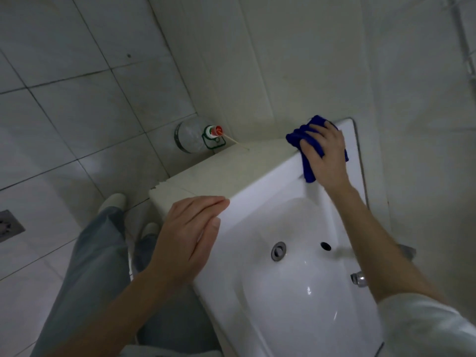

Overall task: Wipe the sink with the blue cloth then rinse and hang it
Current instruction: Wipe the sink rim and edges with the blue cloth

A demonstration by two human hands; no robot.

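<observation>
Your right hand (325,155) pressed the bunched blue microfibre cloth (298,136) onto the white ceramic sink (257,191) at its far rim corner by the wall, fingers spread, not clenched. Cloth looked soft, light, prob. damp; grab the bunch. Left hand (188,233) lay flat, released, on the sink's side rim. Chrome tap (359,279) under your R forearm could snag. Clear plastic bottle w/ red cap (192,136) sat on the floor, well apart.

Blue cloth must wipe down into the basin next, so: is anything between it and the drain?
Nothing visible does. The right hand presses the blue cloth on the far corner of the sink; the basin down to the drain is bare. The left hand is at the side rim, outside that path.
</observation>
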